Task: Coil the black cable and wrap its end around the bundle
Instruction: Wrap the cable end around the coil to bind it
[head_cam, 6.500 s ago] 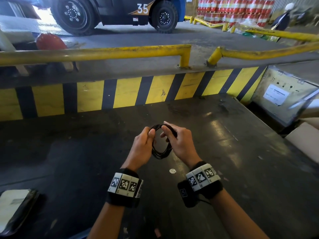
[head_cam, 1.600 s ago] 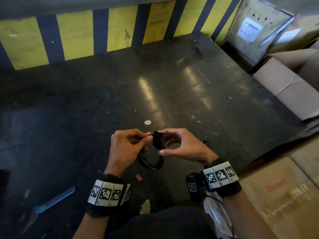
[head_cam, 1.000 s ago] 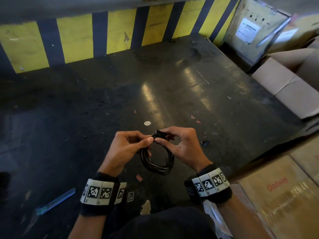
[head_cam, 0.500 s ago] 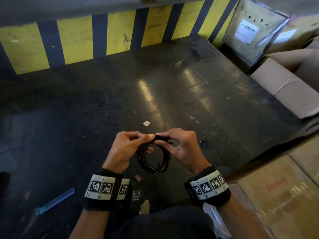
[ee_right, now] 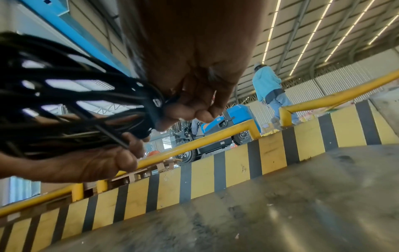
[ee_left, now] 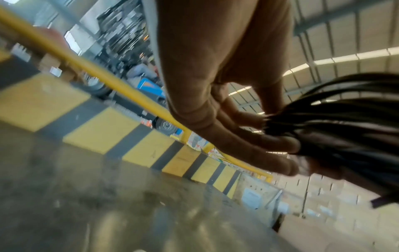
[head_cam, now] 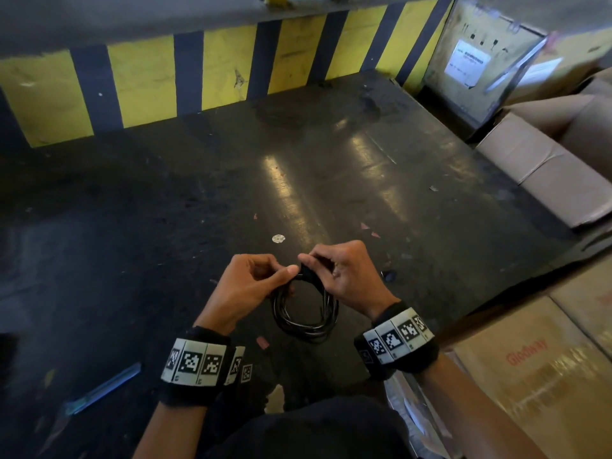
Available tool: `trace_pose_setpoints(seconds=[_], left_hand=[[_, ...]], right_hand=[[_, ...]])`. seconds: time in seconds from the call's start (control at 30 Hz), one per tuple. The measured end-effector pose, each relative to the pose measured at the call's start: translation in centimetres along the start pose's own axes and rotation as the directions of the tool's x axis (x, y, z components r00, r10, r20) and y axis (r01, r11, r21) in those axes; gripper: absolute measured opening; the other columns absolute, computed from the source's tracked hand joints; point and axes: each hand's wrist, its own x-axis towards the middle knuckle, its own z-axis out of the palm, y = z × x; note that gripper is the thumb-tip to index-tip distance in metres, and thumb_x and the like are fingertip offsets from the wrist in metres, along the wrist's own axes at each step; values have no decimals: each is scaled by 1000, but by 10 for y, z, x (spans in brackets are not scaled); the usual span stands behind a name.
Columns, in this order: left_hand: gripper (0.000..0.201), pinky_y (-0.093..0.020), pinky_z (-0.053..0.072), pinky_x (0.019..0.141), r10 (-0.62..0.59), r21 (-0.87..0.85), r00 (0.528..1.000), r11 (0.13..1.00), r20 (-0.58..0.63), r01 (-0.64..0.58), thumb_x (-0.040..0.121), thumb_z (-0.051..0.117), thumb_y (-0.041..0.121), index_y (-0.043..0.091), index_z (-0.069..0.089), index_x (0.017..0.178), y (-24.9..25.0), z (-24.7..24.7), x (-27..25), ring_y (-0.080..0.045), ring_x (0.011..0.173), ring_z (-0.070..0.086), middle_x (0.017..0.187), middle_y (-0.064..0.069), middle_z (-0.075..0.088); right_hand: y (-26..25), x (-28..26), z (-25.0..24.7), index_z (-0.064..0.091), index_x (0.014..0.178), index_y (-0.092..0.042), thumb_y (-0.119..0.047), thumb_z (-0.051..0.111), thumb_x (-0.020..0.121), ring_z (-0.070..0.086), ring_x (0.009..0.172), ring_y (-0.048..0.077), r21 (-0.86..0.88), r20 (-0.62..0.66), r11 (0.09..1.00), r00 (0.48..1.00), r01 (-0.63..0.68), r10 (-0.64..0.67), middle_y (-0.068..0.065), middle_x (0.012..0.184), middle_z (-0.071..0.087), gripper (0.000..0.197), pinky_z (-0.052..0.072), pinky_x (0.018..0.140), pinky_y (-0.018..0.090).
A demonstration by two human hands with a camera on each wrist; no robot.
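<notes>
A black cable (head_cam: 303, 321) hangs as a small coil of several loops between my two hands, above the dark floor. My left hand (head_cam: 255, 283) pinches the top of the coil from the left, thumb pressed against the strands (ee_left: 336, 122). My right hand (head_cam: 341, 274) pinches the same top spot from the right, where a cable end is wound tightly round the bundle (ee_right: 154, 109). A short stiff tail of cable (ee_right: 112, 136) sticks out below the wrap. How the end is tucked is hidden by my fingers.
The dark shiny floor (head_cam: 298, 180) runs to a yellow-and-black striped kerb (head_cam: 212, 71). Cardboard boxes (head_cam: 543, 369) stand at the right. A blue strip (head_cam: 102, 389) lies on the floor at lower left. Beyond a yellow rail (ee_right: 215, 139) are a blue forklift and a walking person (ee_right: 272, 92).
My head dropped from the street view to the floor. Both hands have stayed at the coil's top, the right fingers working the end round the bundle; the coil swung slightly.
</notes>
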Motion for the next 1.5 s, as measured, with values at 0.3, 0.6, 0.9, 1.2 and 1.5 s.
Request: trace_pose_setpoints(seconds=[0.3,0.6,0.9,1.2,1.5], left_hand=[[12,-28,64,68,79,129,997,989,-19,-76,82,80,12,4,76,90,-3,-6,14,-28,82,79,89,-11,81],[13,-39,65,76,221,260,936,954,-274,-149,77,86,20,18,77,86,-37,-3,35,-12,79,78,84,-1,80],[13,-36,65,77,155,221,927,972,-342,-81,80,83,17,18,75,91,-50,5,50,-11,84,77,91,-1,79],[12,-19,62,70,131,250,944,967,-302,-54,82,82,15,16,74,91,-52,12,69,-2,82,75,90,2,77],[11,-32,64,77,45,216,945,976,-323,28,80,83,15,17,75,87,-62,16,74,-6,82,77,89,1,79]], right_hand=[[26,1,-1,72,90,-24,-36,53,102,67,64,10,168,45,967,981,-191,186,-6,74,70,25,54,62,33],[162,-53,-19,77,103,-26,-15,65,89,74,99,21,-198,-178,599,630,-776,756,1,106,79,21,58,90,36],[217,-108,-7,77,109,-14,-10,65,82,67,113,39,95,-245,157,130,-983,961,20,113,74,29,54,97,40],[225,-88,16,75,104,-15,-21,72,84,69,109,32,257,-318,138,51,-956,947,15,108,76,21,53,92,36],[235,-86,35,71,111,-27,-4,68,81,58,113,29,-148,-372,383,411,-912,833,7,123,50,38,58,76,40]])
